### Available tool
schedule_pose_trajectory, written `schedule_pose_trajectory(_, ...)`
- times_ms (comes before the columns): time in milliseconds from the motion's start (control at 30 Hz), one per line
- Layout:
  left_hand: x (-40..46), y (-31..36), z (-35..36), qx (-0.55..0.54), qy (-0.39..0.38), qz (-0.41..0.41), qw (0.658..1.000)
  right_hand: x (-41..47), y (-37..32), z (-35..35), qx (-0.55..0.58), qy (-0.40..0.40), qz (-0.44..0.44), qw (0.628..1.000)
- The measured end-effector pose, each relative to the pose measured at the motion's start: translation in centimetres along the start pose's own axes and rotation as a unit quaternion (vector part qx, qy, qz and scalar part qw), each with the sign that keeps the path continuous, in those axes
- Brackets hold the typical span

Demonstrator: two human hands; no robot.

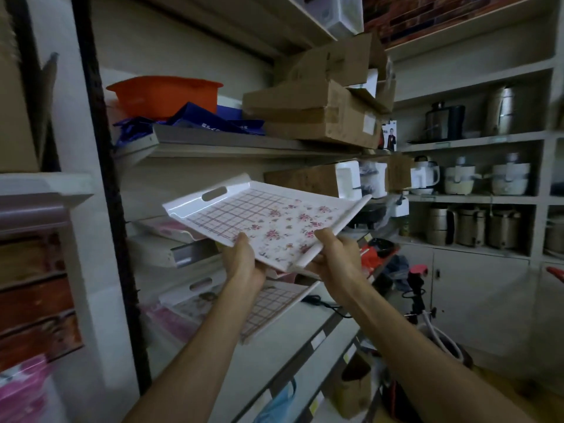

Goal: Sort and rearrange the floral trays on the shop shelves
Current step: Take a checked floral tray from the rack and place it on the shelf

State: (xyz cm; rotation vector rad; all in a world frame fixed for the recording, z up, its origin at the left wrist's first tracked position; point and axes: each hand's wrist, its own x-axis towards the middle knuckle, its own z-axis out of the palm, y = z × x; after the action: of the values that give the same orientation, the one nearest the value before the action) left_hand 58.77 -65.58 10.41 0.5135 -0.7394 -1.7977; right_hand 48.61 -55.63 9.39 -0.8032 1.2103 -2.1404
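Note:
I hold a white floral tray (262, 218) with a grid pattern and pink flowers in the air in front of the shelves, tilted slightly. My left hand (242, 261) grips its near edge from below, thumb on top. My right hand (334, 254) grips the near right corner by the rim. A second tray (271, 303) of the same pattern lies on the lower shelf under my hands. More pink and white trays (174, 232) are stacked on the middle shelf to the left.
The shelf above carries cardboard boxes (317, 117), an orange basin (164, 93) and blue bags (195, 120). Right shelves hold kettles and pots (470, 227). A black upright post (106, 178) stands left. A cable (323, 303) lies on the lower shelf.

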Motion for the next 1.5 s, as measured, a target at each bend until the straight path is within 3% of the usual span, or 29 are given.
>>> schedule_pose_trajectory(167,-2.2,-1.2,-1.5,0.042,0.022,0.032,0.998,-0.2,-1.8,-3.9,-0.051,0.0,0.02,0.999)
schedule_pose_trajectory(367,-6.1,-1.7,-4.1,0.111,-0.008,0.057,0.992,2.3,-3.2,-10.6,-0.235,0.138,-0.002,0.962)
schedule_pose_trajectory(533,-7.7,-1.5,-6.4,0.169,-0.022,0.077,0.982,3.2,-3.4,-14.8,-0.405,0.106,-0.029,0.908)
schedule_pose_trajectory(633,-8.8,-1.6,-8.0,0.216,-0.032,0.104,0.97,1.9,-4.0,-13.9,-0.449,0.056,-0.059,0.89)
schedule_pose_trajectory(800,-12.4,-2.1,-10.7,0.278,-0.043,0.13,0.951,0.6,-2.3,-11.7,-0.432,-0.054,-0.045,0.899)
schedule_pose_trajectory(900,-14.3,-2.1,-12.7,0.296,-0.023,0.128,0.946,-0.7,-0.3,-10.5,-0.352,-0.103,-0.01,0.93)
schedule_pose_trajectory(1033,-16.5,-1.4,-15.7,0.34,0.008,0.149,0.929,-3.1,3.6,-8.4,-0.265,-0.112,-0.003,0.958)
schedule_pose_trajectory(1267,-19.3,1.8,-21.7,0.389,0.099,0.157,0.902,-6.4,9.6,-2.7,-0.242,-0.144,-0.01,0.959)
schedule_pose_trajectory(1500,-21.9,6.4,-27.1,0.37,0.239,0.148,0.885,-9.2,14.2,5.0,-0.212,-0.213,0.016,0.954)
